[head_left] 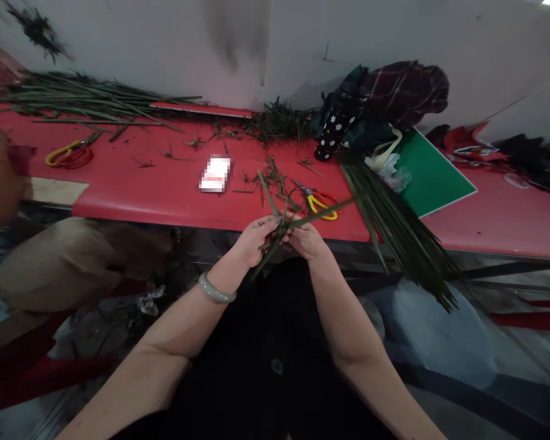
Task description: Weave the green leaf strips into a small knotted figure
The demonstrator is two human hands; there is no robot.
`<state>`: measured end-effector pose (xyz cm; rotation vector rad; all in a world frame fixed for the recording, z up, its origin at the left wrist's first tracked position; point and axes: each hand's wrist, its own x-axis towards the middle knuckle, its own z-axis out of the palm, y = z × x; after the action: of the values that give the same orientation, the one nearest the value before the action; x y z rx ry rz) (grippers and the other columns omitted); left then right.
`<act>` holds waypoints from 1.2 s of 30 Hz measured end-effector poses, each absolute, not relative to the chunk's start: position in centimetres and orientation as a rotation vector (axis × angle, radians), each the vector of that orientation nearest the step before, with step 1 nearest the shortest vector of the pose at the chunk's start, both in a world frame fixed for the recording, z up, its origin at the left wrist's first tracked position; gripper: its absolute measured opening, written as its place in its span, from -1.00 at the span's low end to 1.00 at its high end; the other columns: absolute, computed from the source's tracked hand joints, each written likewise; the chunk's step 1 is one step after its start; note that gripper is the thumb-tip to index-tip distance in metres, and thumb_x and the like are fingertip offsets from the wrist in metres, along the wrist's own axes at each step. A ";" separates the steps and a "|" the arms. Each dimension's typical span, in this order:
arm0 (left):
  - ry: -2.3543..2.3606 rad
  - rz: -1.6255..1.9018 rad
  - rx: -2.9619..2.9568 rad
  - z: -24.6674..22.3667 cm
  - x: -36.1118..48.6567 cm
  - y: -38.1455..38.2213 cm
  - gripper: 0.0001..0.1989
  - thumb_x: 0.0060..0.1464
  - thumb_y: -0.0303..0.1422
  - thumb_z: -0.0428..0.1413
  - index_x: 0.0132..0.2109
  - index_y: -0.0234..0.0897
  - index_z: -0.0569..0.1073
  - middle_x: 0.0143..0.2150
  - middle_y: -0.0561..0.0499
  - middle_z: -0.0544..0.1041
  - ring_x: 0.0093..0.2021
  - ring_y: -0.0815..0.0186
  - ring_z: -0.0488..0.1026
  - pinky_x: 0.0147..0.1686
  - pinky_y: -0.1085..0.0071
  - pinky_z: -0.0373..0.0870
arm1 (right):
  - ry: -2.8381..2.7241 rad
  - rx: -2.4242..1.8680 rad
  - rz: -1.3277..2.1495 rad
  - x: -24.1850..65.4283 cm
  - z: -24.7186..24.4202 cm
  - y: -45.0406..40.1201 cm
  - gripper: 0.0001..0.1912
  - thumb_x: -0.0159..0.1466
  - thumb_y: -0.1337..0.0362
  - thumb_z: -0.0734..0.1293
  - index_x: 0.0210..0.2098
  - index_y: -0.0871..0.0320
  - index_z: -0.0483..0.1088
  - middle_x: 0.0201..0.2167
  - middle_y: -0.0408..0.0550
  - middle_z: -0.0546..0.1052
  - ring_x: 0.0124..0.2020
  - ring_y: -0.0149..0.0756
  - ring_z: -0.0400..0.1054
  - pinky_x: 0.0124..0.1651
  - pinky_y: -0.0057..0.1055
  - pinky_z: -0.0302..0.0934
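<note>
Both my hands meet at the table's front edge around a small woven piece of green palm leaf (282,227). My left hand (256,239) pinches its left side, with a pale bangle (216,289) on that wrist. Fingers of my right hand (308,240) close on its right side. Long leaf strips stick out of the piece, up to the left, out to the right and down. Scissors with red and yellow handles (321,203) lie just beyond my right hand. A bundle of long palm leaves (394,223) hangs over the edge to the right.
On the red table (165,195) are leaf scraps (275,177), a blurred white rectangle (215,173), and more scissors (71,154). Cut stalks (91,101) lie at the back left. A flowered black bottle (334,128) and green board (433,174) stand right. Another person (50,269) sits left.
</note>
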<state>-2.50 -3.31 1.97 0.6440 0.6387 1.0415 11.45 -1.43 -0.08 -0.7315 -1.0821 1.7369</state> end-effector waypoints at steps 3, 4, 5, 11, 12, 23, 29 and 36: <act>0.664 0.970 0.674 2.0 -2.1 -3.8 -0.82 -0.12 -0.31 0.18 -0.39 -0.37 0.44 -0.52 0.02 0.48 -0.56 0.47 0.41 -0.49 0.55 0.37 | -1.056 -0.833 1.800 11.0 -0.4 -1.1 -0.69 0.02 0.11 0.30 -0.31 0.18 0.39 -0.69 -0.24 0.38 -0.73 -0.50 0.18 -0.67 -0.54 0.12; 0.672 0.950 0.677 2.0 -1.9 -4.0 -0.81 -0.13 -0.31 0.18 -0.41 -0.38 0.44 -0.53 0.01 0.48 -0.57 0.46 0.41 -0.50 0.54 0.37 | -1.064 -0.846 1.819 11.0 -0.4 -1.1 -0.69 0.03 0.08 0.29 -0.34 0.19 0.39 -0.69 -0.23 0.38 -0.75 -0.51 0.17 -0.70 -0.55 0.09; 0.683 0.933 0.674 1.9 -1.8 -4.1 -0.80 -0.14 -0.30 0.19 -0.42 -0.39 0.44 -0.53 0.01 0.48 -0.58 0.46 0.40 -0.50 0.54 0.36 | -1.073 -0.846 1.825 11.0 -0.2 -1.1 -0.69 0.03 0.07 0.30 -0.37 0.19 0.39 -0.67 -0.21 0.40 -0.75 -0.51 0.17 -0.72 -0.56 0.07; 0.758 0.858 0.660 1.6 -1.0 -4.9 -0.80 -0.19 -0.33 0.22 -0.45 -0.41 0.43 -0.54 0.01 0.48 -0.57 0.46 0.41 -0.46 0.50 0.37 | -1.163 -0.888 1.756 11.2 1.8 -1.5 -0.78 -0.07 0.17 0.41 -0.54 0.20 0.37 -0.41 -0.09 0.52 -0.68 -0.57 0.22 -0.70 -0.60 0.06; 0.754 0.844 0.676 1.5 -0.9 -5.1 -0.80 -0.19 -0.33 0.22 -0.44 -0.42 0.44 -0.54 0.00 0.49 -0.57 0.46 0.41 -0.45 0.50 0.36 | -1.169 -0.928 1.734 11.2 2.0 -1.5 -0.79 -0.08 0.19 0.42 -0.53 0.20 0.39 -0.43 -0.10 0.51 -0.66 -0.57 0.22 -0.68 -0.61 0.07; 0.754 0.904 0.635 1.0 -1.4 -4.5 -0.80 -0.12 -0.30 0.18 -0.40 -0.40 0.44 -0.50 -0.02 0.51 -0.55 0.45 0.43 -0.47 0.53 0.34 | -1.059 -0.960 1.671 11.0 1.0 -1.5 -0.81 0.01 0.18 0.34 -0.42 0.17 0.36 -0.57 -0.21 0.44 -0.73 -0.59 0.12 -0.72 -0.59 0.02; 0.773 1.086 0.622 1.5 -2.3 -2.4 -0.83 -0.12 -0.33 0.18 -0.38 -0.37 0.43 -0.55 0.03 0.48 -0.55 0.45 0.41 -0.52 0.54 0.33 | -1.124 -0.863 1.486 11.4 0.1 -0.9 -0.71 -0.05 0.31 0.36 -0.28 0.12 0.39 -0.41 -0.21 0.48 -0.43 -0.49 0.35 -0.32 -0.47 0.28; 0.781 1.143 0.669 1.5 -1.7 -1.0 -0.79 -0.15 -0.31 0.20 -0.38 -0.38 0.45 -0.51 0.02 0.49 -0.54 0.49 0.40 -0.53 0.59 0.29 | -1.202 -0.940 1.177 10.7 0.6 0.2 -0.86 0.03 0.23 0.33 -0.41 0.15 0.39 -0.52 -0.22 0.43 -0.50 -0.50 0.29 -0.33 -0.44 0.25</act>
<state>-1.72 -1.02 1.54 0.6685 0.7812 1.1430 10.73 0.18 0.55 -0.9398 -1.2016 1.1774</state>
